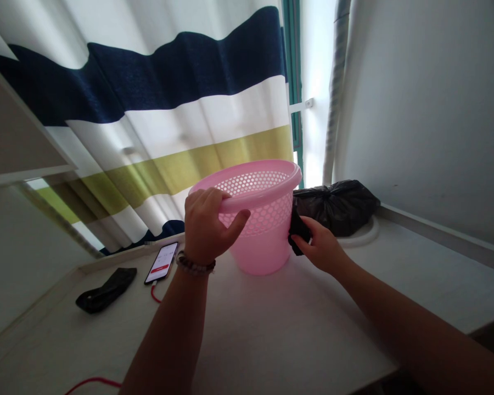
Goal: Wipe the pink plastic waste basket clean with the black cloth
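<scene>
On a pale table (239, 334), striped curtain (181, 77) behind, white wall (428, 99) to the right: pink basket (263, 249) standing, mid-surface. My left hand (206, 225) grips its rim; my right hand (323, 246) pinches a folded black item (299, 235) at its right side. Black bag (337, 204) behind, phone (161, 263) to the left. Bare tabletop runs between my forearms; near edge slants across lower right.
</scene>
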Motion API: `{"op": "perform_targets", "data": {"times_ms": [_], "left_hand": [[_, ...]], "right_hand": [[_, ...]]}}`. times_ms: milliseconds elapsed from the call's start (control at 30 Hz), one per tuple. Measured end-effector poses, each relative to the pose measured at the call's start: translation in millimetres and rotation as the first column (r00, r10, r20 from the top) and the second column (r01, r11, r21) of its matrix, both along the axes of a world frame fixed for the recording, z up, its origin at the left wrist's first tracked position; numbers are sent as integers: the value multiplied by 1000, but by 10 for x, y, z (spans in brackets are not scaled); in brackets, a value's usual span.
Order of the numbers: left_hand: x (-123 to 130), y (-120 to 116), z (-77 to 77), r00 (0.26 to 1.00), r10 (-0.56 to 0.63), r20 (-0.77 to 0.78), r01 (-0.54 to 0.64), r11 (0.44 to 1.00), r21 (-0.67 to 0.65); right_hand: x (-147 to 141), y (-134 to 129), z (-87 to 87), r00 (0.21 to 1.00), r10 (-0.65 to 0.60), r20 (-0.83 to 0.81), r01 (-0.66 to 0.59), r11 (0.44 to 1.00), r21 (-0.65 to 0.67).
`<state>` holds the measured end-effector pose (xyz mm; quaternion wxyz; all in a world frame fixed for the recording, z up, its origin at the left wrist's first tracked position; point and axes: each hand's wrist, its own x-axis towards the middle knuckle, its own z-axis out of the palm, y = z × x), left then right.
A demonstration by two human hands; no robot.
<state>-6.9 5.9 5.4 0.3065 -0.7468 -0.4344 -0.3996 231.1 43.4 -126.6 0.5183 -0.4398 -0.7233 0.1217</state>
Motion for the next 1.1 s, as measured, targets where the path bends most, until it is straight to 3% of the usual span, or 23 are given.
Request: {"op": "perform_targets", "data": {"times_ms": [167,333,600,800,967,1100], "left_hand": [[9,-6,-5,1000,4,1,-4,1000,1],[11,-6,-9,1000,0,2,0,1000,6],[-2,-25,-2,1000,-5,7,5,1000,-10],[-8,-36,2,1000,-12,22,13,1000,-26],[-17,-33,4,999,-27,27,28,999,-31],[-23,-22,3,999,-37,29,38,999,-32]], "right_hand": [[14,64,-166,973,138,186,-103,977,-186],[-6,101,-281,958,199,208,-148,961,-236],[-23,146,-223,996,90,5,-90,995,-35],[-12,78,-172,987,103,-119,-91,990,106],[-61,-100,-29,983,143,-114,-112,963,247],[-90,-196,42,988,139,-66,-117,955,272]]}}
